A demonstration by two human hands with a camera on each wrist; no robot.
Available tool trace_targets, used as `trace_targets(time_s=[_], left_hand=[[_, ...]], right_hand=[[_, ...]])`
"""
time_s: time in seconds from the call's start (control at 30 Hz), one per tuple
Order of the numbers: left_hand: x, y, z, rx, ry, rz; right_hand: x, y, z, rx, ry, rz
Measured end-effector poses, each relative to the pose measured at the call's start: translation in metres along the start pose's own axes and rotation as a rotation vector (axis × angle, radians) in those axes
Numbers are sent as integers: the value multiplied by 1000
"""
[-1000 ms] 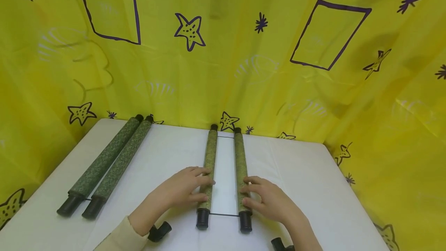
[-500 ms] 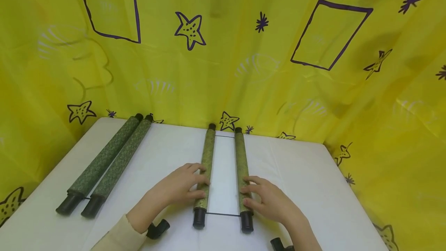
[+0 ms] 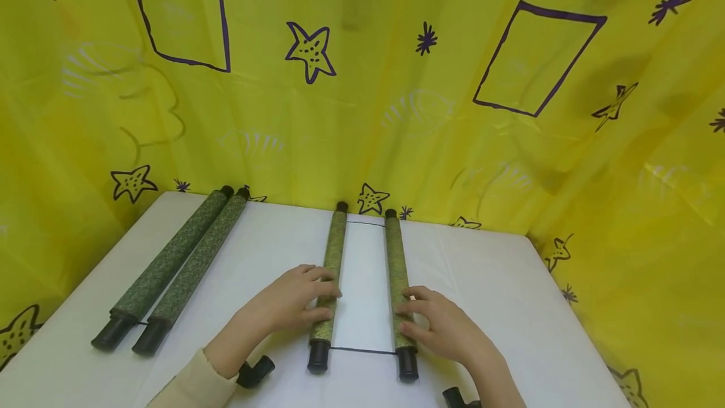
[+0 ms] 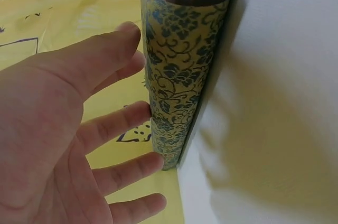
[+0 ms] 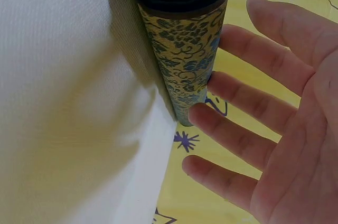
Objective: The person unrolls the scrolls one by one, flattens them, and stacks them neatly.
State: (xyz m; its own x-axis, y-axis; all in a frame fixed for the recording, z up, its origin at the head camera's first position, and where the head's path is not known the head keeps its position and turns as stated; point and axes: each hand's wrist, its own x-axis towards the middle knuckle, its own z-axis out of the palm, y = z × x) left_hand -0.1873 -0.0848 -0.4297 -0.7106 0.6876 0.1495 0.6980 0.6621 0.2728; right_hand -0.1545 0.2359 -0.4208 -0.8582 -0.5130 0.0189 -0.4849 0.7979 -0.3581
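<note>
A scroll lies partly unrolled on the table, with a left roll (image 3: pixel 335 247) and a right roll (image 3: pixel 396 254) in yellow-green cloth. White sheet (image 3: pixel 365 288) shows between them, a dark line across each end. My left hand (image 3: pixel 291 301) rests its fingertips on the left roll near its front black knob (image 3: pixel 318 357). On the other side, the fingers of my right hand (image 3: pixel 444 326) touch the right roll. The wrist views show dark flower and vine patterns on the cloth (image 4: pixel 179 65), and both hands' fingers loosely extended along the rolls, not wrapped round them.
A second scroll (image 3: pixel 175 263) in darker green with black knobs lies at the left, its two rolls close together. Small black pipe-like pieces sit by the left wrist (image 3: pixel 257 371) and right wrist (image 3: pixel 453 396). A yellow curtain (image 3: pixel 362 131) stands behind the white table (image 3: pixel 481 282).
The two rolls have moved apart, the left one leftward and the right one slightly rightward, baring a wider strip of white sheet. Both hands moved along with them.
</note>
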Motion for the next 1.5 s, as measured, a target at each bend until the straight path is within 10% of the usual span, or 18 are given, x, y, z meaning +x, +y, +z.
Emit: trace_targets(time_s=[1.5], left_hand=[[-7, -12, -5, -47, -19, -154]], right_hand=[[-5, 12, -5, -11, 22, 55]])
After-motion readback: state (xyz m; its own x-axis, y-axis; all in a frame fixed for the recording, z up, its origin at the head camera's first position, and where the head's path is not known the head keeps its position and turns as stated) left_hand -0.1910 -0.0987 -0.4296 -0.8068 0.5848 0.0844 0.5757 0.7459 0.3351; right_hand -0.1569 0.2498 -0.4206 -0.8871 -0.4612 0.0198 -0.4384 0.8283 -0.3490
